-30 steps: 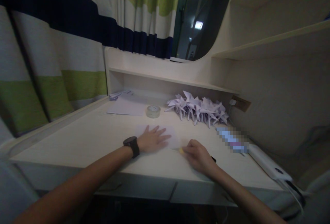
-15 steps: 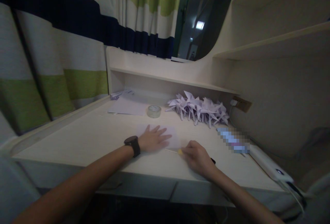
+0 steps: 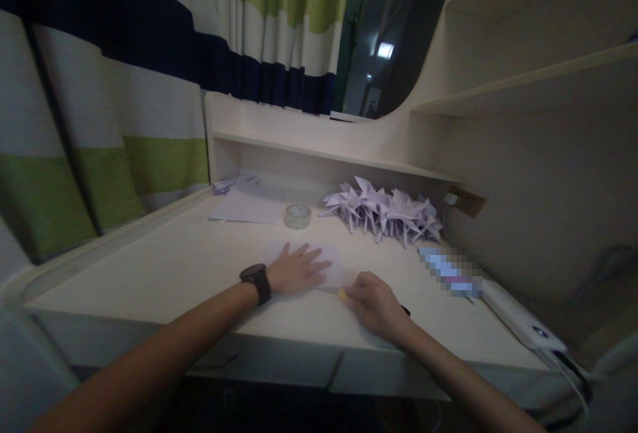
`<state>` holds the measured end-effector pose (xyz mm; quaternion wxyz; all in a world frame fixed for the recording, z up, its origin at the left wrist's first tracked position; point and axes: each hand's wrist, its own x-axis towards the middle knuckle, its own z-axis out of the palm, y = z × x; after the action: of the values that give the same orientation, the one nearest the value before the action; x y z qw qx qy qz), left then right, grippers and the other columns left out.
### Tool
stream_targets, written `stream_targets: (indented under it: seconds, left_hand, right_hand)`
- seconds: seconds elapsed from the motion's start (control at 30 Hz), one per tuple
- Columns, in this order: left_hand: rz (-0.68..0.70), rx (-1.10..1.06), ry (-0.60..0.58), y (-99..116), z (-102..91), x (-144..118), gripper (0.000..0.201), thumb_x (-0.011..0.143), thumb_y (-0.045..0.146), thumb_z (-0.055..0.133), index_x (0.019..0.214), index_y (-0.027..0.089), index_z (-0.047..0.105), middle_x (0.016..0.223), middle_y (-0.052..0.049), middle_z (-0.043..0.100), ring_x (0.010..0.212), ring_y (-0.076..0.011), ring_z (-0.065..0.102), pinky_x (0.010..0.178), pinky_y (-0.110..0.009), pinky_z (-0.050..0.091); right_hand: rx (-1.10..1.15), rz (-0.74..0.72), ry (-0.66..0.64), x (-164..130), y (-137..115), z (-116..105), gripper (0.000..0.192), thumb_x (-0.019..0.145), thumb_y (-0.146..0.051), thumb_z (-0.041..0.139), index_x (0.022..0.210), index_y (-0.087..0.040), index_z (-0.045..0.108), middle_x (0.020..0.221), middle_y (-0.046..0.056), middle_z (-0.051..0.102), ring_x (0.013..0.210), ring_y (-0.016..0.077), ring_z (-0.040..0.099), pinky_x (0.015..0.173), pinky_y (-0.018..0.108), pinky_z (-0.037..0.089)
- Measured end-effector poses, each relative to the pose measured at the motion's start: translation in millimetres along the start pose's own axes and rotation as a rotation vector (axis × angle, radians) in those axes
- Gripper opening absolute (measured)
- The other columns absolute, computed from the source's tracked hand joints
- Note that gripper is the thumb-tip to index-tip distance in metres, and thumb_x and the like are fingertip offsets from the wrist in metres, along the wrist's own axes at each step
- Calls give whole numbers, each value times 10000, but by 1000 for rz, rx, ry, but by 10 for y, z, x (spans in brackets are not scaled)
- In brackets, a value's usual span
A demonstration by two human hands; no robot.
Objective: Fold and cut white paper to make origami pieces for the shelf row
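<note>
My left hand (image 3: pixel 298 269) lies flat on a white sheet of paper (image 3: pixel 329 257), fingers spread, pressing it to the desk. A dark watch (image 3: pixel 255 280) is on that wrist. My right hand (image 3: pixel 373 305) is closed around what looks like a slim utility knife (image 3: pixel 342 295). Its yellow front shows at my fingertips, and a thin pale blade points left along the paper's near edge. A black end pokes out behind the hand; the grip hides the middle.
A roll of clear tape (image 3: pixel 298 216) sits behind the paper. Folded white paper pinwheels (image 3: pixel 383 210) are heaped at the back right. Stacked paper (image 3: pixel 246 202) lies at the back left. A blurred phone (image 3: pixel 451 272) and a white power strip (image 3: pixel 521 317) are along the right edge.
My right hand has moved slightly left with the knife, along the paper's near edge. My left hand has stayed flat on the sheet.
</note>
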<state>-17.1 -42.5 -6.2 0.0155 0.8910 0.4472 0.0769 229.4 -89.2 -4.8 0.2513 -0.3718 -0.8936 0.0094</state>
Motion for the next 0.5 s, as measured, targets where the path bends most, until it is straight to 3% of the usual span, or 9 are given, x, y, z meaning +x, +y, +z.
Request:
stream_targets:
  seconds: [0.37,0.5]
  left_hand:
    - [-17,-44,-27,1,-17,-6,594,908,664,152,1430,427,307,1551,-38,230,1400,-396,170,1021,-711,43]
    - [-29,-76,-35,-28,-85,-18,659,871,715,228,1419,373,359,1546,-68,241,1406,-383,162,1043,-673,94]
  right_hand:
    - [45,-39,-61,1,6,-58,153,859,-219,584,866,-176,731,785,57,563,743,164,524,664,272,384]
    - [56,-31,-118,-21,28,-135,160,862,-242,588,894,-182,733,810,60,577,765,168,536,685,273,392]
